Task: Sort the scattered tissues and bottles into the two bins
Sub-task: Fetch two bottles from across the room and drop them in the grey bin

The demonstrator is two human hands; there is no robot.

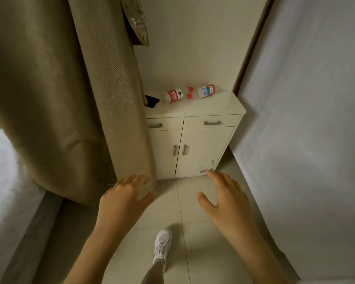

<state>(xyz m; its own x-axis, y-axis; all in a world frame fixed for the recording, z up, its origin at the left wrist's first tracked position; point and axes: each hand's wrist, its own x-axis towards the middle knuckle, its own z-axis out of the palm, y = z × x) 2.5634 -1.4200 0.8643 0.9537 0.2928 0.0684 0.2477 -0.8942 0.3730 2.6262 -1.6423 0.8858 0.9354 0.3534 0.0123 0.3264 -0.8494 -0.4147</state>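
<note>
One white shoe [162, 248] stands on the tiled floor [193, 203] below two outstretched hands. The left hand [124, 196] has loosely spread fingers holding nothing, its fingertips at the curtain [70, 99] edge. The right hand [225, 195] is likewise spread and empty. Well beyond the fingertips, two bottles [173, 95] [206, 91] lie on the cabinet [193, 140] top, with two red caps [190, 92] between them.

1 head-worn view, forward and down, hands [172, 199] near, cabinet [193, 111] beyond.
</note>
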